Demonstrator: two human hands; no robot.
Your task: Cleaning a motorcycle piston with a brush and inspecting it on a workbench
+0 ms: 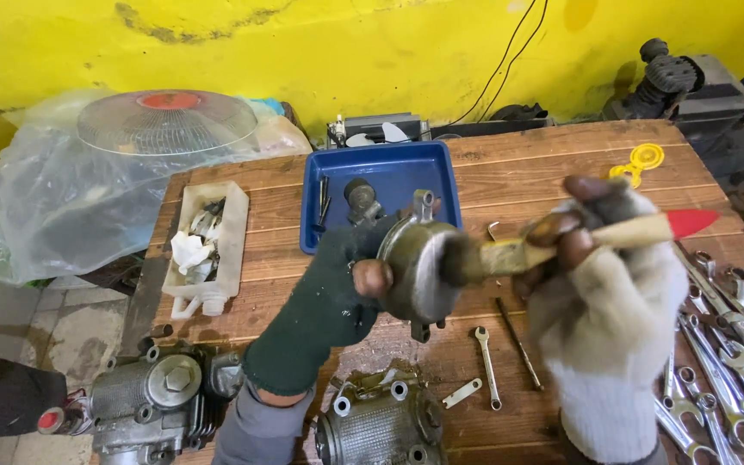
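- Two gloved hands fill the foreground: the left hand (325,301), in a dark green fingerless knit glove, is clamped on a round grey metal engine part (419,263), held above the middle of the table.
- Against that part's flat, grimy face presses a paintbrush (592,237) with a pale wooden handle and red tip, gripped tight by the right hand (609,301) in an off-white knit glove.
- Behind the part sits a blue plastic tray (389,176) holding small dark pieces.
- Left of it lies a white plastic tub (208,250) of crumpled rags and bits.
- Shiny steel wrenches (725,344) are heaped at the right edge.
- Ribbed grey engine castings (376,426) rest at the near edge.
- Reddish wooden planks form the table (544,164); a stained yellow wall (346,43) stands behind.
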